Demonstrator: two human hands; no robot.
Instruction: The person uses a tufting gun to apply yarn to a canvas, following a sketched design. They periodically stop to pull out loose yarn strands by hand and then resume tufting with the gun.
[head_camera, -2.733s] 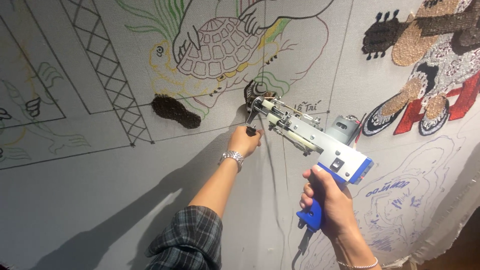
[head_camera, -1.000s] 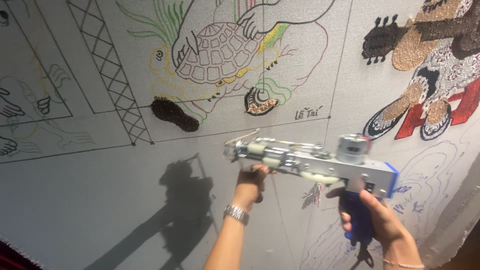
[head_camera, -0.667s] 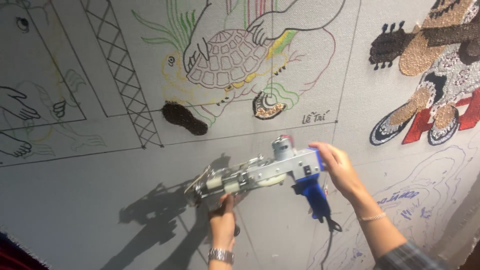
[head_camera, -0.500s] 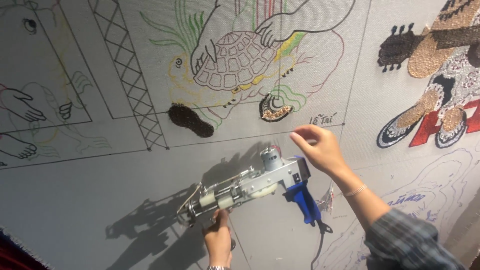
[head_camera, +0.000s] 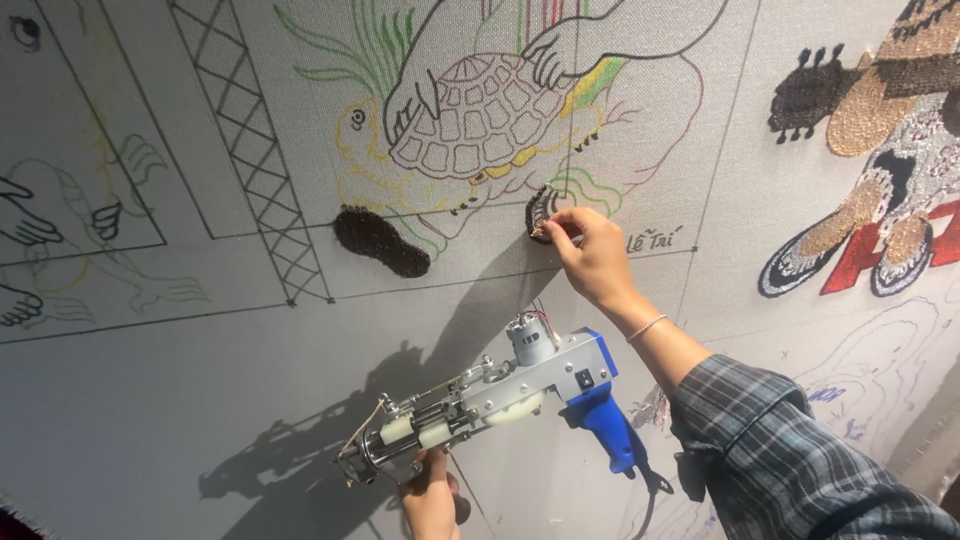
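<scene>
Silver-and-blue tufting gun (head_camera: 500, 395); grey plaid sleeve (head_camera: 790, 450).

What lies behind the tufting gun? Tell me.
Behind the tufting gun hangs the grey cloth, carrying the gun's dark shadow. The left hand holds it from below. Cloth directly behind the body is covered.

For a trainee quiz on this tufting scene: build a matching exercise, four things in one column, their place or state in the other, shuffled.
Things:
1. left hand
2. right hand
3. tufting gun
4. dark foot-shaped patch

Places or states:
A. fingertips pinch at the small dark tuft on the cloth
B. lies left of that tuft, touched by neither hand
C. grips the gun from below
D. held off the cloth, blue handle pointing down

Pairs: 1-C, 2-A, 3-D, 4-B
</scene>
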